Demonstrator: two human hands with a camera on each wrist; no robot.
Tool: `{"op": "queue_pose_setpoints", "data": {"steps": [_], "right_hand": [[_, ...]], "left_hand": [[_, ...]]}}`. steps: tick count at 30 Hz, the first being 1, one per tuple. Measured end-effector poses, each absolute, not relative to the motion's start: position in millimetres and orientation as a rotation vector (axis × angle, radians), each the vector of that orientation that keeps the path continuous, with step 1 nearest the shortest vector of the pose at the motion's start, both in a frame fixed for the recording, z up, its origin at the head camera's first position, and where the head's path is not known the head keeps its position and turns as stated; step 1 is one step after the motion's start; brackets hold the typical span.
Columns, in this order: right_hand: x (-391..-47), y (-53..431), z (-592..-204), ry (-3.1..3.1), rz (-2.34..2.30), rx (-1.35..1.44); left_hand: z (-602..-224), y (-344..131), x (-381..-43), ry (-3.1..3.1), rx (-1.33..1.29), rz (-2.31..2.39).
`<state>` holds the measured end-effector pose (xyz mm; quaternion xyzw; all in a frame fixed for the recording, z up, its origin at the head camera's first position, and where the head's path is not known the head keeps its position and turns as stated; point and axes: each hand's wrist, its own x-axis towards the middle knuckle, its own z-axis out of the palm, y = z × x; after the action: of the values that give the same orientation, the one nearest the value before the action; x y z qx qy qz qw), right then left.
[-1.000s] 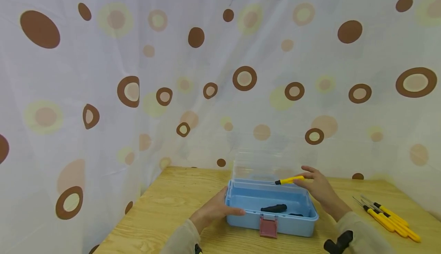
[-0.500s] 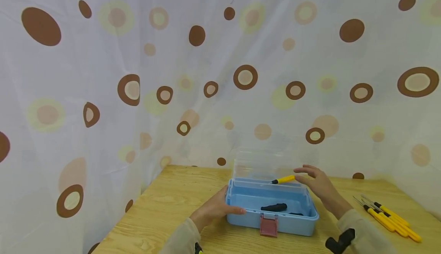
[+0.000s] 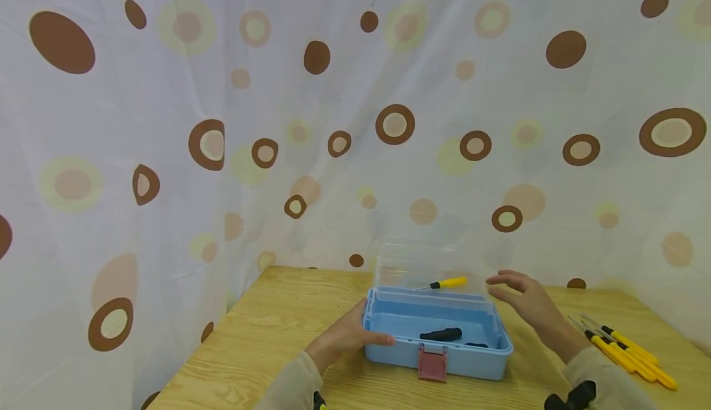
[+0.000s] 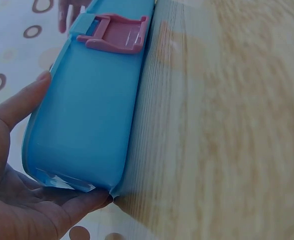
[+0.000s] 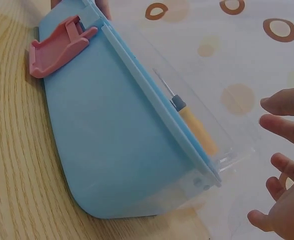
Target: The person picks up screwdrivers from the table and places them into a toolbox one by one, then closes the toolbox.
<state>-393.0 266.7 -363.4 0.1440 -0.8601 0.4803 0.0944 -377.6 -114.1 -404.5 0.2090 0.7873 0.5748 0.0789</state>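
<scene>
A light blue toolbox (image 3: 400,357) with a pink latch (image 3: 432,363) stands on the table, its clear lid (image 3: 411,262) tipped back. My left hand (image 3: 345,336) grips the box's left end, thumb over the front rim and fingers round the side. Within the lid lies a yellow-handled screwdriver (image 3: 451,283), also visible in the right wrist view, where its yellow handle (image 5: 199,131) shows above the rim. Just right of the box, my right hand (image 3: 530,306) hovers with loosely bent fingers and holds nothing. A black object (image 3: 441,334) lies inside the blue tray; a second dark one is mostly hidden by the front wall.
Several yellow-handled tools (image 3: 633,354) with metal shafts lie together on the wooden table (image 3: 266,336) to the right of my right forearm. A white curtain (image 3: 333,89) with brown dots hangs behind and to the left.
My right hand has let go of the yellow screwdriver, which now lies in the clear lid, and has drawn back to the right. The left hand stays on the box.
</scene>
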Motion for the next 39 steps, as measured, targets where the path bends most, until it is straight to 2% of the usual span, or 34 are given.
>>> {"op": "queue_pose_setpoints", "data": {"steps": [39], "right_hand": [[-358, 350, -379, -2.644, 1.291, 0.314]], "left_hand": [[-406, -115, -379, 2.352, 0.617, 1.728]]}}
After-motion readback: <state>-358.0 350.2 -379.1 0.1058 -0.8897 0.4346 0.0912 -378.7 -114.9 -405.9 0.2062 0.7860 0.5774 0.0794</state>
